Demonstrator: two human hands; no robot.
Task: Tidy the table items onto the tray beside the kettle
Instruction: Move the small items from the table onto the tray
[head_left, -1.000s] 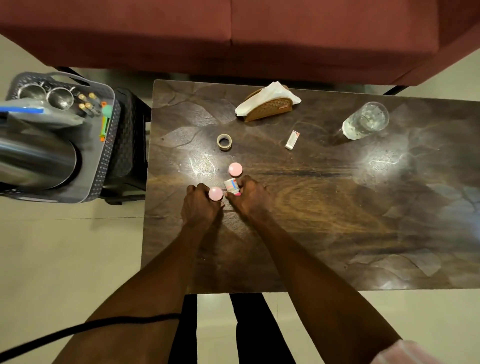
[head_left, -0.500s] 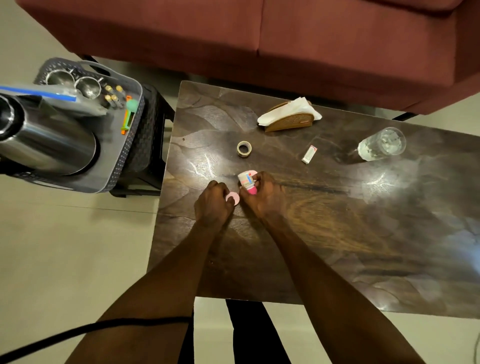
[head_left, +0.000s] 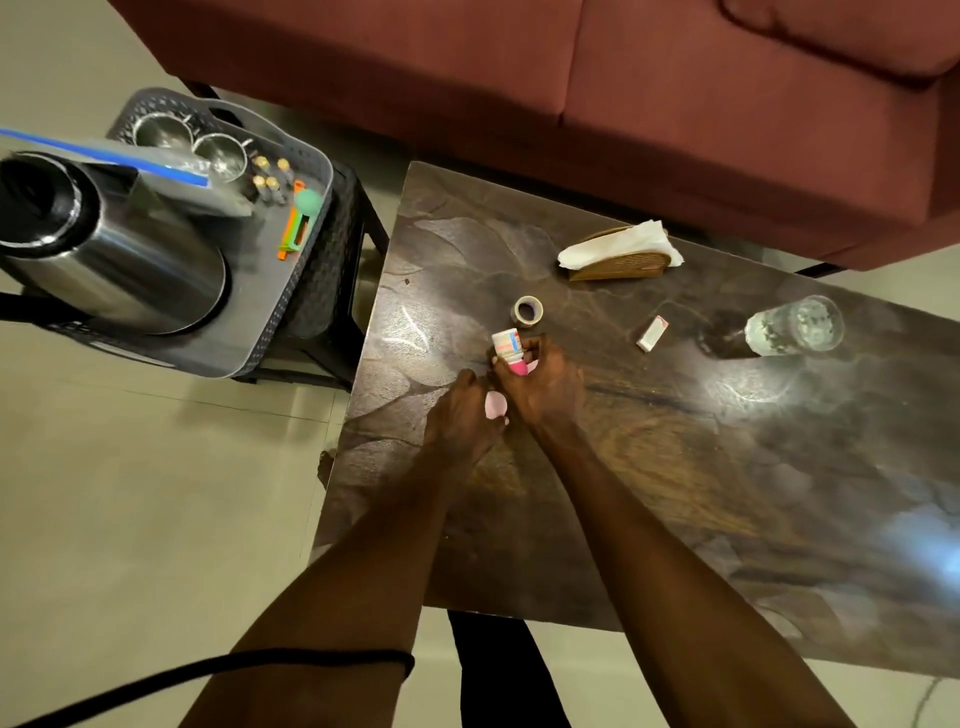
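My right hand is closed around a small white bottle with a pink and blue label; a pink piece shows under its fingers. Just to its left, my left hand pinches a round pink cap above the dark wooden table. A tape roll lies just beyond the bottle, and a small white box lies to the right. The grey tray stands on a stool left of the table, with a steel kettle on it.
A wicker napkin holder with tissues stands near the table's far edge and a glass of water at the right. The tray also holds two steel cups, small bottles and an orange-green toy. A maroon sofa lies behind.
My right hand has gathered the second pink piece from the table together with the bottle and lifted them slightly. The left hand keeps its pink cap. The view has shifted.
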